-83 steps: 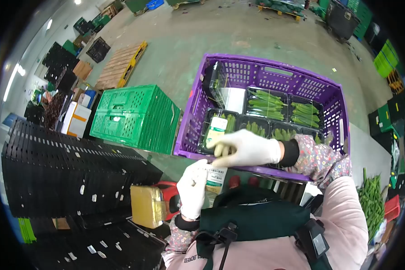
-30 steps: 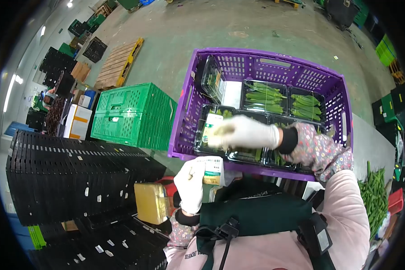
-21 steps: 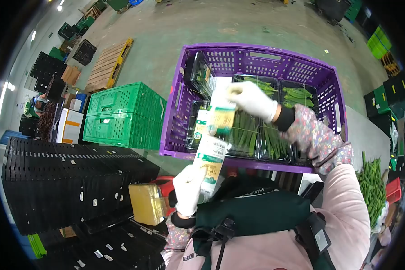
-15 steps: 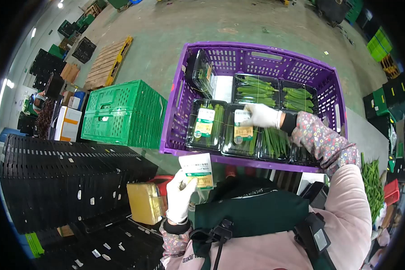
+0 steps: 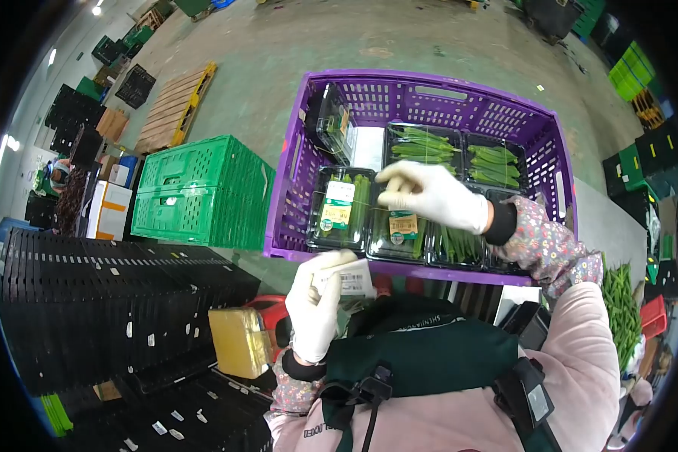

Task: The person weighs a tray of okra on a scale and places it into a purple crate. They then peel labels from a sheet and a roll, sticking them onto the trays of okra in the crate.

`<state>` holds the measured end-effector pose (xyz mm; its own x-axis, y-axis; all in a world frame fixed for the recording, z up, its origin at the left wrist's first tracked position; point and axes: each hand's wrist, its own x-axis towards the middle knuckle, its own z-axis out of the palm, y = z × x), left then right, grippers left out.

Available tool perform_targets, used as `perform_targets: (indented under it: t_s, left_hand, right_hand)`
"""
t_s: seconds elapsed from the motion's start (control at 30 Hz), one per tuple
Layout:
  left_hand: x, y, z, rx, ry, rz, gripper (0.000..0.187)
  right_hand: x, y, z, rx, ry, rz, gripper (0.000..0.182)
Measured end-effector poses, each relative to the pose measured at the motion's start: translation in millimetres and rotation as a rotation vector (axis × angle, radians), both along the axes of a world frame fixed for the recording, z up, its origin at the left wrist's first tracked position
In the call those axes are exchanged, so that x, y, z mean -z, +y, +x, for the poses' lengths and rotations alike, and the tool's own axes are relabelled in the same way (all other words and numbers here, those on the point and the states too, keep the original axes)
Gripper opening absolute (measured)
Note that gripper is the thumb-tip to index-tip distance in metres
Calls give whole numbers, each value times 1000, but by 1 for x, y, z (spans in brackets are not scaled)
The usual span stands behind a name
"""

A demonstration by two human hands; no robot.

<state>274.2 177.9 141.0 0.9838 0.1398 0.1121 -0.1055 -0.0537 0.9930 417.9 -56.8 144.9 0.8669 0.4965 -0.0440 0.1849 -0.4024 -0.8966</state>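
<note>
My left hand (image 5: 316, 305), in a white glove, pinches a stack of printed labels (image 5: 352, 279) just outside the crate's near edge. My right hand (image 5: 433, 194), gloved too, hovers above the clear-lidded packs with its fingers bent and apart; nothing shows in them. Below it lies a pack of okra (image 5: 383, 242) with a label (image 5: 403, 224) on its lid, partly covered by the hand. Left of that is another labelled okra pack (image 5: 324, 226). Two packs without visible labels, one okra pack (image 5: 423, 143) and a second okra pack (image 5: 494, 164), sit at the back.
The purple crate (image 5: 429, 75) surrounds the packs, one pack (image 5: 334, 124) standing on edge inside its left wall. Green crates (image 5: 196, 188) are stacked at left, behind black crates (image 5: 113, 301). Loose green pods (image 5: 620, 309) are heaped at right. A wooden pallet (image 5: 175, 109) lies on the floor.
My right hand has lifted off the label on the middle pack and its fingers have parted. My left hand has moved right and up, turning the label stack partly out of sight.
</note>
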Motion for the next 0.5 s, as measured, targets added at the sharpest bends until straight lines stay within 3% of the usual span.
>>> perform_targets:
  t_s: [0.03, 0.07, 0.13, 0.27, 0.4, 0.47, 0.5]
  left_hand:
    - [-3, -4, 2, -8, 75, 48, 10]
    - [-4, -9, 4, -15, 149, 96, 9]
    - [1, -14, 9, -29, 178, 42, 12]
    - [4, -21, 16, 14, 182, 87, 13]
    - [2, -24, 15, 117, 262, 44, 12]
    - [-6, -15, 14, 200, 451, 134, 9]
    - [2, -7, 13, 224, 374, 222, 6]
  right_hand:
    - [-18, 5, -14, -59, 119, 36, 49]
    - [-22, 8, -25, -164, 79, 79, 48]
    - [-37, 16, -46, -252, 139, -34, 39]
    - [-16, 12, -47, -183, -47, 77, 22]
    - [-9, -44, 22, 219, 32, 102, 24]
    - [30, -99, 52, 168, 59, -128, 24]
    - [48, -115, 47, 159, 163, -169, 26]
